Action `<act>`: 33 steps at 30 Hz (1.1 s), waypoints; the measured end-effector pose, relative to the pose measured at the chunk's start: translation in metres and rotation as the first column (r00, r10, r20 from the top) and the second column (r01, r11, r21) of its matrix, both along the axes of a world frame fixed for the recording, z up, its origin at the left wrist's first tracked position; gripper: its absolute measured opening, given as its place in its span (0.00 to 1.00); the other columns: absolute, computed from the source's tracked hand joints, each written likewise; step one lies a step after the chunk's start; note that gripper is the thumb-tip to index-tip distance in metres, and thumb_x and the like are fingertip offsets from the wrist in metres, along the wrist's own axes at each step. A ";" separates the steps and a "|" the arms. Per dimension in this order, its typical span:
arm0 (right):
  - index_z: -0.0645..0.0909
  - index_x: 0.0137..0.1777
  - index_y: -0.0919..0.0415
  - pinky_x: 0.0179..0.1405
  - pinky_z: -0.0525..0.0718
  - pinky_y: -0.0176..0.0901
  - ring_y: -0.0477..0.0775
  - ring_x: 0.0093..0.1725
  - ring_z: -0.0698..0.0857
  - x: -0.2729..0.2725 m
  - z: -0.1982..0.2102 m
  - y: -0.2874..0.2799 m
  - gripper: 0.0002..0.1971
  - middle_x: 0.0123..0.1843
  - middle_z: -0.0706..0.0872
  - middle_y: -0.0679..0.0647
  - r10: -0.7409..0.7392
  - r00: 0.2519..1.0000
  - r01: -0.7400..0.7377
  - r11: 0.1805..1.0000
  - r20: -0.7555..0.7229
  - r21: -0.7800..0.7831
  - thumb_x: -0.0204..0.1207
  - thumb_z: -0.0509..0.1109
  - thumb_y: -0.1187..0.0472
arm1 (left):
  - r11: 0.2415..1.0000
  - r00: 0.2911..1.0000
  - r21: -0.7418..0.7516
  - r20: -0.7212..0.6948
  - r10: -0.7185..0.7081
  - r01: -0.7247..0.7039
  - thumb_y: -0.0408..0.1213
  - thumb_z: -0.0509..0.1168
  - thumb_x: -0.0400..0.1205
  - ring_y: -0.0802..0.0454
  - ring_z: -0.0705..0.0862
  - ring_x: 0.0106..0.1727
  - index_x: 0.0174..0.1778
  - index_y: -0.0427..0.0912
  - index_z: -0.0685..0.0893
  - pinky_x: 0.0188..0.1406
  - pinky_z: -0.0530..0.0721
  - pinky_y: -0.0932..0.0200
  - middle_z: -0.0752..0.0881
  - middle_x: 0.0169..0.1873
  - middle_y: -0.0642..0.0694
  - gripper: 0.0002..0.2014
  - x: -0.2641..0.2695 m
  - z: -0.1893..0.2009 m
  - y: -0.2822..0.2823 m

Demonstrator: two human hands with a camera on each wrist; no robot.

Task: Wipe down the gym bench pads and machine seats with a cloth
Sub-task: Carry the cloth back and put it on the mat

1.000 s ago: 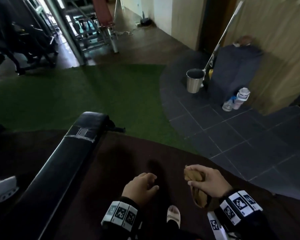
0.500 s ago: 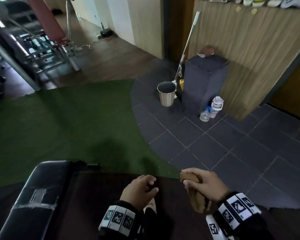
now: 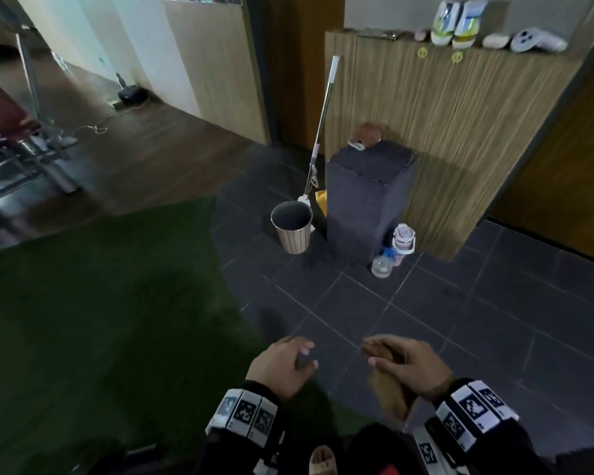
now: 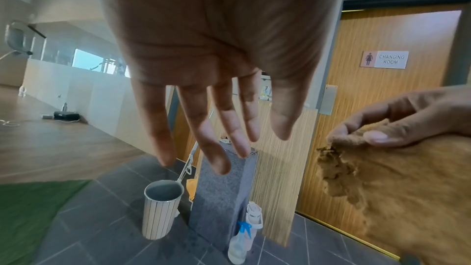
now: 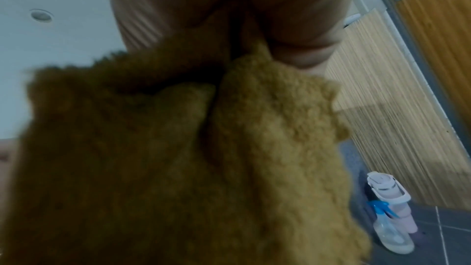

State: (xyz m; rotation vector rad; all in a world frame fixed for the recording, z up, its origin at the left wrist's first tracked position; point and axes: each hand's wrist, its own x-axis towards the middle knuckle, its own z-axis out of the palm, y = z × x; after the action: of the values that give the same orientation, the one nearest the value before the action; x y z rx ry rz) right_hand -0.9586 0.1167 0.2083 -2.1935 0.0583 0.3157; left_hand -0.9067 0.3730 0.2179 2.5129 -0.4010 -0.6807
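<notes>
Right hand (image 3: 413, 365) grasps the cloth (image 3: 389, 392), hanging lengthwise downward; left hand (image 3: 279, 366) relaxed, empty.

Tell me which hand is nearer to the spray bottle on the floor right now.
Right, narrowly. The spray bottle stands ahead, by the dark box. The right hand, gripping the cloth, is almost straight below it; the left hand hangs empty, further to the side.

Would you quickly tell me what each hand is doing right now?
Left hand: open, fingers relaxed, holding nothing.
Right hand: grips the brown cloth.
</notes>
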 end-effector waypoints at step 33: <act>0.70 0.66 0.37 0.51 0.73 0.17 0.32 0.56 0.78 0.551 -0.036 -0.149 0.26 0.59 0.78 0.31 -0.169 0.975 0.184 0.978 -0.145 0.095 0.71 0.77 0.53 | 0.977 0.985 -0.137 -0.035 -0.168 0.162 0.45 0.68 0.78 0.56 0.85 0.55 0.63 0.53 0.82 0.58 0.81 0.56 0.85 0.57 0.57 0.16 0.597 -0.030 -0.189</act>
State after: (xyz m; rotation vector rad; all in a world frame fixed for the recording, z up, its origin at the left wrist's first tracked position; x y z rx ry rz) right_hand -0.4078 -0.0323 0.1724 -2.0404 0.3039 0.3586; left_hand -0.3098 0.1839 0.1877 2.3515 -0.6236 -0.7481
